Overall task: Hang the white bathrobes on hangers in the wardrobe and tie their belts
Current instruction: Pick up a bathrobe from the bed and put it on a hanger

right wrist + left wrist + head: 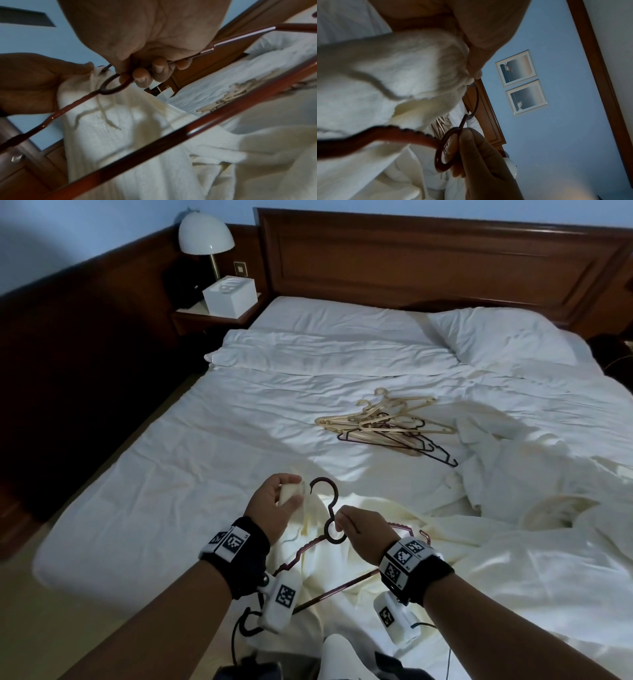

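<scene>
A dark red hanger (331, 509) is held above a white bathrobe (445, 542) that lies crumpled at the near edge of the bed. My right hand (342, 522) grips the hanger at the ring (109, 93) below its hook, fingers (142, 75) curled through it. My left hand (291, 494) pinches a bunched fold of the robe's cloth (402, 74) just left of the hook. In the left wrist view the hanger's ring (440, 166) shows beside the right hand's fingers (479, 155). The hanger's bar (154, 148) crosses over the robe.
A pile of beige and dark hangers (387, 426) lies mid-bed. More white cloth (534, 474) is heaped at the right. Pillows (507, 337) sit by the wooden headboard (428, 251). A nightstand with a lamp (205, 234) and a white box (229, 294) stands at the back left.
</scene>
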